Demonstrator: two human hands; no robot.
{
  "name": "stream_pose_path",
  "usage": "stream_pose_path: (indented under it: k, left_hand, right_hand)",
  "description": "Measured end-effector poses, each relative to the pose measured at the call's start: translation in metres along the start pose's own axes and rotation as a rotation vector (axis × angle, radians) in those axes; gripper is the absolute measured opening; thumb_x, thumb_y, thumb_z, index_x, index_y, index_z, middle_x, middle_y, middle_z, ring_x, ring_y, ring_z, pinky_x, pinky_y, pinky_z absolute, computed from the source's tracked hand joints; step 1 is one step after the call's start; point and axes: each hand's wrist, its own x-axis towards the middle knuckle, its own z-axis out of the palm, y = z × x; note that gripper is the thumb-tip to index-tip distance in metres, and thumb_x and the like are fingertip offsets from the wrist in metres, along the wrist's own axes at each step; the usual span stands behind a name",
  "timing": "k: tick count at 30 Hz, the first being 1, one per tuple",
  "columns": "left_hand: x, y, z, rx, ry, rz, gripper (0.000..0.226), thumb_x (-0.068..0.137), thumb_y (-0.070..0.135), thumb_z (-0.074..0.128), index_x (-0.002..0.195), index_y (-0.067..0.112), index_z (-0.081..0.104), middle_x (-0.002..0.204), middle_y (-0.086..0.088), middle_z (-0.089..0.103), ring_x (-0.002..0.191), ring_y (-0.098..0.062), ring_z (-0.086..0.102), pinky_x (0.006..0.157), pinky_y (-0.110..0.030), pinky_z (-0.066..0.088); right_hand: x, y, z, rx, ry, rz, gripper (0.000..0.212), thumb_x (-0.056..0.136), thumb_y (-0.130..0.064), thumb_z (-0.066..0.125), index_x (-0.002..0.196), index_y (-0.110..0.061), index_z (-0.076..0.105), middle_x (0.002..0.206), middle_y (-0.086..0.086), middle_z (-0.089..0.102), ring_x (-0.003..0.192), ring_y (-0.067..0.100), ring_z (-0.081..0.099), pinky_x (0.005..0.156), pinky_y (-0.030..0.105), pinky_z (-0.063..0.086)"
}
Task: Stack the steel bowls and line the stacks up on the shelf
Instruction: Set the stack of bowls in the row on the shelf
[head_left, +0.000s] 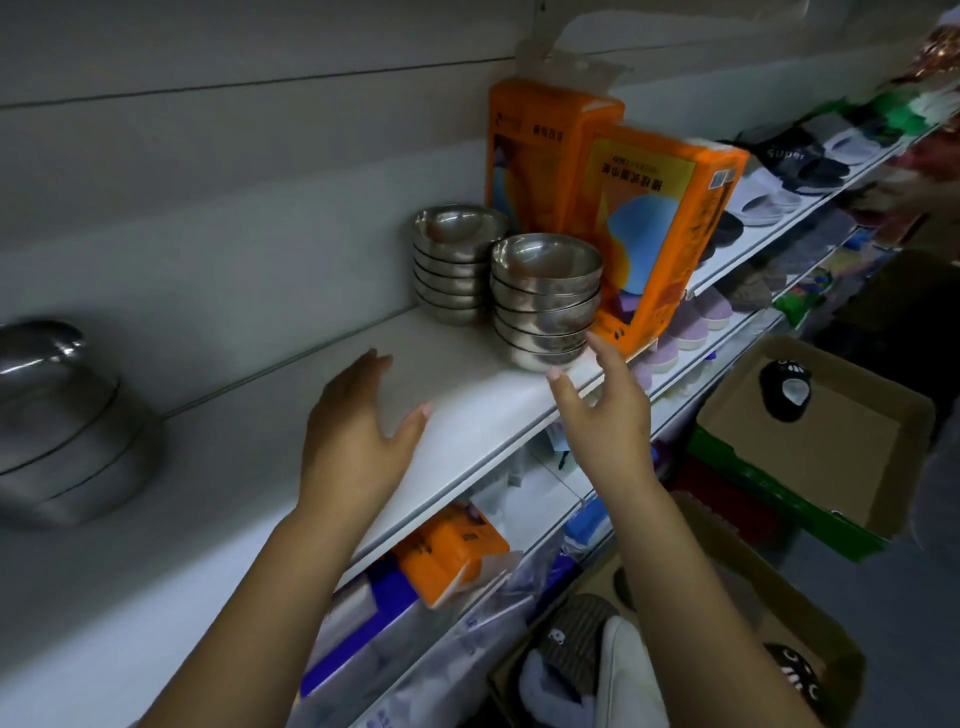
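Left hand (358, 436) and right hand (602, 415) hover over the shelf (249, 499), fingers released, holding nothing. The front bowl stack (545, 301) stands just beyond the right fingers (607, 358), the rear stack (457, 265) farther off.

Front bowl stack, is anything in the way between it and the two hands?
No, nothing visible. The right hand is open just in front of the front bowl stack, and the left hand is open over bare shelf to its left. The orange pack stands beside the stack, not in front.
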Motion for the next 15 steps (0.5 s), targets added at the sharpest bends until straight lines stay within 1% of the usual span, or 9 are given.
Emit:
stream_pose_path:
  k: [2, 3, 5, 6, 8, 10, 11, 15]
  left_hand:
    - [-0.016, -0.008, -0.018, 0.060, 0.008, 0.015, 0.066, 0.090, 0.039, 0.073, 0.145, 0.009, 0.052, 0.150, -0.012, 0.053, 0.137, -0.032, 0.050, 0.110, -0.039, 0.040]
    - [-0.027, -0.013, -0.028, 0.069, 0.011, -0.002, 0.066, 0.090, 0.039, 0.073, 0.145, 0.010, 0.052, 0.150, -0.012, 0.052, 0.137, -0.032, 0.050, 0.110, -0.040, 0.040]
    - [-0.056, -0.027, -0.050, 0.065, 0.028, -0.043, 0.066, 0.090, 0.039, 0.073, 0.146, 0.011, 0.051, 0.151, -0.011, 0.052, 0.138, -0.031, 0.049, 0.111, -0.041, 0.040]
    - [-0.070, -0.036, -0.062, 0.057, 0.046, -0.050, 0.066, 0.089, 0.039, 0.074, 0.145, 0.011, 0.052, 0.151, -0.011, 0.053, 0.138, -0.031, 0.050, 0.112, -0.041, 0.040]
    - [-0.100, -0.053, -0.087, 0.062, 0.091, -0.070, 0.063, 0.089, 0.037, 0.075, 0.142, 0.009, 0.055, 0.147, -0.012, 0.056, 0.135, -0.032, 0.052, 0.111, -0.037, 0.038]
    - [-0.130, -0.070, -0.117, 0.079, 0.139, -0.107, 0.059, 0.090, 0.036, 0.075, 0.138, 0.008, 0.058, 0.142, -0.013, 0.059, 0.130, -0.032, 0.054, 0.107, -0.033, 0.036]
    - [-0.145, -0.077, -0.133, 0.087, 0.168, -0.122, 0.057, 0.091, 0.037, 0.074, 0.137, 0.008, 0.059, 0.140, -0.013, 0.060, 0.129, -0.032, 0.054, 0.106, -0.033, 0.037]
    - [-0.214, -0.114, -0.198, 0.149, 0.271, -0.211, 0.062, 0.090, 0.048, 0.063, 0.138, 0.009, 0.058, 0.140, -0.011, 0.060, 0.133, -0.031, 0.052, 0.111, -0.045, 0.042]
  right_hand:
    - [-0.019, -0.010, 0.003, -0.055, -0.034, -0.010, 0.056, 0.096, -0.033, 0.069, 0.147, -0.021, 0.051, 0.154, 0.001, 0.049, 0.144, 0.020, 0.041, 0.117, 0.039, 0.037]
    - [-0.031, -0.017, 0.006, -0.071, -0.053, -0.022, 0.056, 0.096, -0.032, 0.070, 0.147, -0.020, 0.051, 0.156, 0.001, 0.048, 0.145, 0.019, 0.038, 0.118, 0.039, 0.035]
    - [-0.060, -0.034, 0.015, -0.086, -0.097, -0.055, 0.056, 0.095, -0.030, 0.071, 0.146, -0.019, 0.052, 0.157, 0.002, 0.046, 0.147, 0.020, 0.036, 0.120, 0.040, 0.033]
    - [-0.074, -0.043, 0.020, -0.089, -0.126, -0.072, 0.056, 0.095, -0.030, 0.071, 0.146, -0.018, 0.052, 0.157, 0.003, 0.045, 0.147, 0.020, 0.035, 0.121, 0.038, 0.032]
    - [-0.102, -0.064, 0.031, -0.091, -0.194, -0.100, 0.055, 0.096, -0.031, 0.070, 0.146, -0.020, 0.051, 0.159, -0.001, 0.042, 0.148, 0.017, 0.031, 0.118, 0.028, 0.027]
    - [-0.131, -0.088, 0.045, -0.075, -0.267, -0.147, 0.055, 0.096, -0.030, 0.069, 0.147, -0.021, 0.050, 0.159, -0.002, 0.042, 0.148, 0.015, 0.030, 0.113, 0.022, 0.024]
    - [-0.145, -0.101, 0.054, -0.066, -0.296, -0.179, 0.055, 0.096, -0.029, 0.069, 0.147, -0.021, 0.051, 0.158, -0.001, 0.044, 0.148, 0.015, 0.032, 0.112, 0.020, 0.024]
    - [-0.212, -0.145, 0.097, -0.051, -0.470, -0.304, 0.055, 0.096, -0.029, 0.069, 0.147, -0.020, 0.051, 0.156, -0.003, 0.046, 0.145, 0.012, 0.033, 0.113, 0.019, 0.024]
